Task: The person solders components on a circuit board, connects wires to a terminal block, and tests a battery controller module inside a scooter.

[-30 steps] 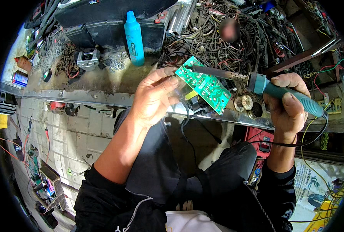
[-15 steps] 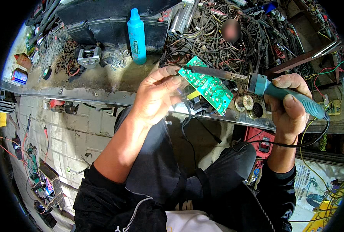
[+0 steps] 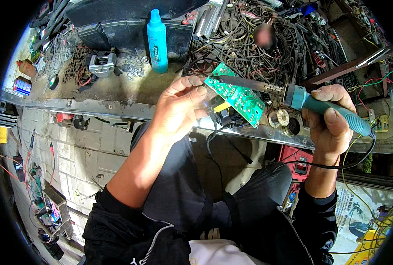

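Note:
My left hand (image 3: 179, 108) pinches the upper left end of a green circuit board (image 3: 238, 97), which is tilted, solder side up, with a yellow component and dark parts showing beneath it. Closed round the teal handle of a soldering iron (image 3: 342, 115), my right hand (image 3: 329, 119) keeps the iron's long dark tip over the board's upper left end, close to my left fingertips; whether it touches the solder is too small to tell. Two small spools (image 3: 279, 118) lie just right of the board on the metal-edged workbench (image 3: 112, 106).
A blue bottle (image 3: 157, 44) stands behind my left hand, near a metal clamp-like part (image 3: 101, 66). Tangled cables (image 3: 236, 39) cover the back right of the bench. Below the bench are a red case (image 3: 296, 161), a tiled floor (image 3: 81, 163) and a cluttered box (image 3: 55, 212) with leads.
The circuit board has shifted and tilted slightly, its lower end now a little higher. My hands and the iron stay almost where they were.

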`<control>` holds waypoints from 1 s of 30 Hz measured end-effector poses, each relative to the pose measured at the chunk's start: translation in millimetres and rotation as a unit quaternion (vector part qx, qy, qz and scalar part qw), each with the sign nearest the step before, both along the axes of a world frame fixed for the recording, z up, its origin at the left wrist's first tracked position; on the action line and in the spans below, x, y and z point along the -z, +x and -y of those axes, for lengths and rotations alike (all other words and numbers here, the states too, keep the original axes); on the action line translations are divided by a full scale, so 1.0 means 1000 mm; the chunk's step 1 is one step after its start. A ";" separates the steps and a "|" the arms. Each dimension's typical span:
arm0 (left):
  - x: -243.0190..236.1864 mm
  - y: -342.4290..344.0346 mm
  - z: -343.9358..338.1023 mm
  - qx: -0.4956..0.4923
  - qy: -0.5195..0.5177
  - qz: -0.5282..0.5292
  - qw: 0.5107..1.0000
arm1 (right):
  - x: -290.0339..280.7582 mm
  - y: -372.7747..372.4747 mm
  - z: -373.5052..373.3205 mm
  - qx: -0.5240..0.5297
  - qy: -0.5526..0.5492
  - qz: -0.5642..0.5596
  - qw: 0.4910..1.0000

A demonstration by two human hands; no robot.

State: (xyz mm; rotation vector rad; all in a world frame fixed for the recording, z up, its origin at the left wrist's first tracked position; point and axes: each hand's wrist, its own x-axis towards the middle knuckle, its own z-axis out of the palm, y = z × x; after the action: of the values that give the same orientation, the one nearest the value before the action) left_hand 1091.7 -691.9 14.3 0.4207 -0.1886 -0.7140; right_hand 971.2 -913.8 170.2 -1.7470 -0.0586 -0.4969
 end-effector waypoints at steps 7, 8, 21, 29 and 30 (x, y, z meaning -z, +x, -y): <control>0.004 0.000 0.002 -0.009 0.007 0.026 1.000 | 0.001 -0.001 0.005 -0.012 0.013 -0.001 1.000; 0.007 0.001 0.002 -0.009 0.002 0.036 0.999 | 0.001 -0.001 0.004 -0.012 0.013 -0.001 1.000; -0.002 -0.003 0.000 -0.001 -0.002 0.044 0.999 | 0.026 0.014 -0.013 -0.021 0.041 0.071 0.996; -0.002 -0.015 0.003 -0.033 0.082 0.125 0.988 | 0.072 0.032 -0.044 -0.020 -0.257 -0.037 0.965; -0.005 -0.018 0.003 -0.038 0.102 0.139 0.984 | 0.077 0.030 -0.044 -0.023 -0.214 -0.050 0.975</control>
State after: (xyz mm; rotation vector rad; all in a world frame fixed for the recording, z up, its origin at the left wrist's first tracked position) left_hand 1073.7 -695.0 19.0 0.7210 -0.3612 -0.5993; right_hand 1001.7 -869.5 93.6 -2.1841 -0.1437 -0.3786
